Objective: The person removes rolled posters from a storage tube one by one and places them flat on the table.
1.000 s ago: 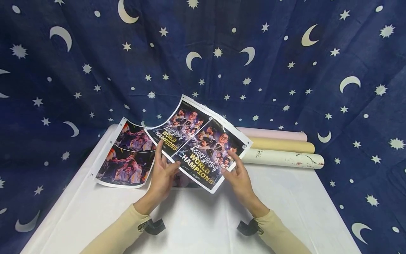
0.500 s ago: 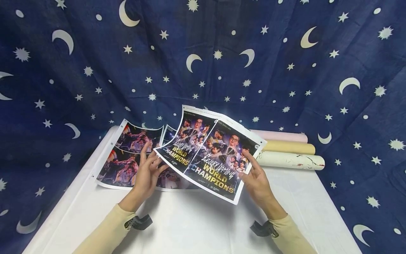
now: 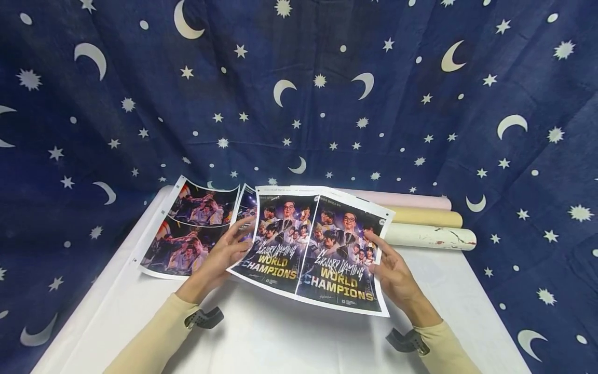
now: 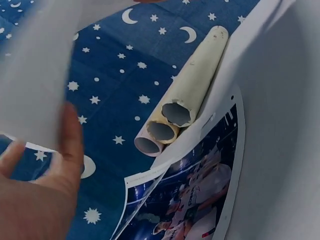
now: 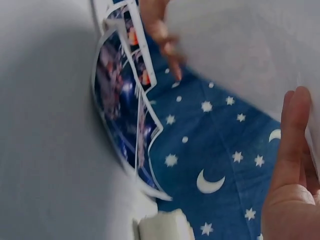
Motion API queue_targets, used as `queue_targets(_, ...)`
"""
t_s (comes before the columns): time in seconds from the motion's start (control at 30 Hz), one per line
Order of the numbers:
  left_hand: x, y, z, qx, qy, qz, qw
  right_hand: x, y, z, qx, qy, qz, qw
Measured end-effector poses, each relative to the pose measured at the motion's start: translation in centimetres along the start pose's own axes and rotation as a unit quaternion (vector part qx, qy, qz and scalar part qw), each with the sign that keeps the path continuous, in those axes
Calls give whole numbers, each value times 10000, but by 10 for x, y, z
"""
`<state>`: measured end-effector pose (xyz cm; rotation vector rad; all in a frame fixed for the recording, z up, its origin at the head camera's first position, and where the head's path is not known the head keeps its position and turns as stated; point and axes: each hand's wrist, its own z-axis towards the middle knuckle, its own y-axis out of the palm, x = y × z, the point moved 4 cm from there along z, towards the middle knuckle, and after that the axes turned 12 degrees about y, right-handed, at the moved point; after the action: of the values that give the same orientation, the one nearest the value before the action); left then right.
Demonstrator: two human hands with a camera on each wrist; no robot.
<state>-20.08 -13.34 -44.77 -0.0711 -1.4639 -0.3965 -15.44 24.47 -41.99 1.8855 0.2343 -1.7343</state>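
A printed poster sheet (image 3: 336, 259) with two identical "World Champions" panels is held up over the table, its lower edge bowing toward me. My right hand (image 3: 402, 280) pinches its right edge between thumb and fingers. At the left edge, my left hand (image 3: 219, 265) holds the sheet with its fingertips. Both wrist views show the sheet's pale back, with the left hand (image 4: 45, 195) and right hand (image 5: 292, 170) along its borders. Behind and left lie other printed photo sheets (image 3: 187, 244) with curling edges, partly covered by the left hand and the raised sheet.
Three paper rolls, pink (image 3: 416, 201), yellow (image 3: 430, 216) and cream with a branch pattern (image 3: 434, 236), lie side by side at the back right. The white-covered table (image 3: 289, 343) meets a dark blue curtain (image 3: 299, 104) with moons and stars.
The sheet has swung from a tilt to nearly level and moved right and nearer. My left hand left its bottom edge and took its left side; the right hand moved right, keeping its grip.
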Motion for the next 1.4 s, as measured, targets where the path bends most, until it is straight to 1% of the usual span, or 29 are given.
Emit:
queue_targets(0.07, 0, 0, 0, -90, 22, 276, 9996, 1, -6, -1, 10, -4, -116, 9999)
queue_targets(0.13, 1, 0, 1, -132, 126, 480, 9987, 1, -11, -3, 62, 14, -207, 9998)
queue_targets(0.23, 1, 2, 2, -218, 289, 395, 9986, 2, -20, -4, 162, 29, -385, 9991)
queue_targets(0.33, 0, 4, 2, -241, 390, 467, 9979, 3, -30, -9, 452, 52, -681, 9966)
queue_targets(0.47, -1, 10, 1, -309, 539, 663, 9959, 6, -42, -15, 836, 213, -1354, 9870)
queue_targets(0.57, -2, 15, 0, -410, 584, 656, 9953, 7, -50, -17, 980, 455, -1755, 9785)
queue_targets(0.67, -4, 21, -1, -633, 552, 711, 9939, 8, -57, -21, 1016, 701, -2005, 9719)
queue_targets(0.77, -6, 27, -2, -965, 583, 921, 9893, 8, -64, -26, 1078, 914, -2303, 9628)
queue_targets(0.8, -6, 29, -2, -1062, 577, 1069, 9869, 8, -67, -27, 1102, 936, -2453, 9586)
queue_targets(0.87, -8, 31, -1, -1228, 565, 1476, 9798, 8, -72, -29, 1171, 963, -2784, 9484)
queue_targets(0.97, -10, 36, 1, -1433, 411, 1864, 9711, 8, -84, -34, 1325, 999, -3316, 9287)
queue_targets(1.03, -12, 42, 2, -1528, 377, 2168, 9634, 9, -91, -37, 1414, 1060, -3548, 9181)
queue_targets(1.07, -13, 45, 2, -1569, 397, 2363, 9581, 10, -94, -39, 1455, 1100, -3652, 9129)
queue_targets(1.13, -14, 52, 3, -1628, 469, 2804, 9448, 11, -100, -43, 1512, 1138, -3872, 9024)
queue_targets(1.17, -14, 56, 3, -1654, 525, 3092, 9350, 12, -103, -44, 1557, 1154, -4011, 8953)
queue_targets(1.27, -16, 68, 6, -1722, 730, 3834, 9045, 13, -110, -49, 1651, 1156, -4541, 8679)
queue_targets(1.33, -18, 75, 7, -1789, 788, 4080, 8918, 12, -115, -51, 1664, 1175, -4825, 8519)
queue_targets(1.37, -19, 79, 8, -1817, 799, 4143, 8883, 11, -117, -52, 1676, 1203, -4916, 8460)
queue_targets(1.4, -20, 82, 9, -1848, 801, 4161, 8868, 10, -119, -52, 1668, 1217, -5007, 8407)
